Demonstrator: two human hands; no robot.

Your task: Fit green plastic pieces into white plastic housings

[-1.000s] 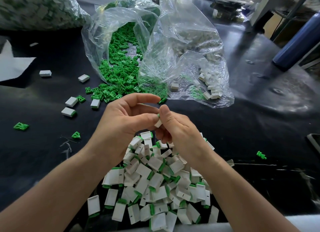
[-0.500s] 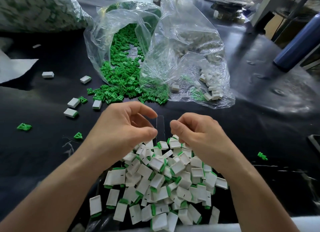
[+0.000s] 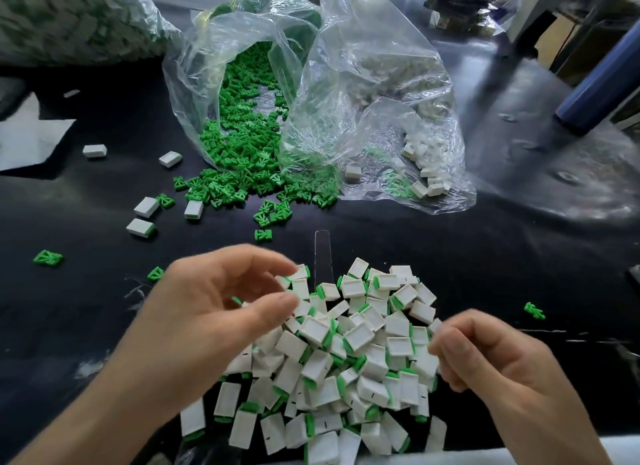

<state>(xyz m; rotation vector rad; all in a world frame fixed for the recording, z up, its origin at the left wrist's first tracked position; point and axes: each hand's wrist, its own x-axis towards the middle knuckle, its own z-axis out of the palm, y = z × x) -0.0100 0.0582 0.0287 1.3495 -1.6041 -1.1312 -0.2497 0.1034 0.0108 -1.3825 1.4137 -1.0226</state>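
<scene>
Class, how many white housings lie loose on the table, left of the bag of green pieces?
5. One housing far left; another nearer the bag; three clustered closer. The bag may hide others.

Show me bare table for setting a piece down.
Bare: the black table between the pile and the right bag; also the left, between the stray green piece and the left forearm. Crowded: the green spill before the left bag.

Bright daylight, glare, blurred edges
</scene>
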